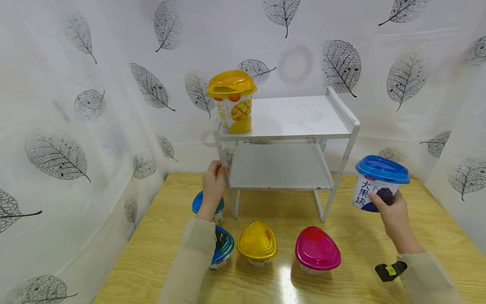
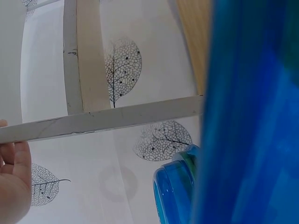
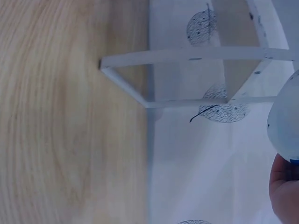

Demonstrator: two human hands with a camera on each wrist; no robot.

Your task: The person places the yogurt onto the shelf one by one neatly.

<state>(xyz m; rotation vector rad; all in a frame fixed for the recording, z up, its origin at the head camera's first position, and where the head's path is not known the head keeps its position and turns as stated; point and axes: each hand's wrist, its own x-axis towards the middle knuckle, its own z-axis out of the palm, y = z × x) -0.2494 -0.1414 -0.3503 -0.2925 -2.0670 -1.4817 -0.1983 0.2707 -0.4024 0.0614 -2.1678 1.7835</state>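
Observation:
A white two-tier shelf rack stands on the wooden table. My left hand grips its front left leg about level with the lower tier; in the left wrist view, fingers curl at that leg. To the right of the rack, my right hand holds a blue-lidded yogurt cup upright, raised off the table, thumb across its front. The right wrist view catches only the pale bottom of this cup. A yellow-lidded yogurt cup sits on the top tier's left end.
In front of the rack stand a teal-blue-lidded cup, a yellow-lidded cup and a pink-lidded cup. Another blue-lidded cup is partly hidden behind my left forearm. A leaf-patterned curtain hangs behind the table.

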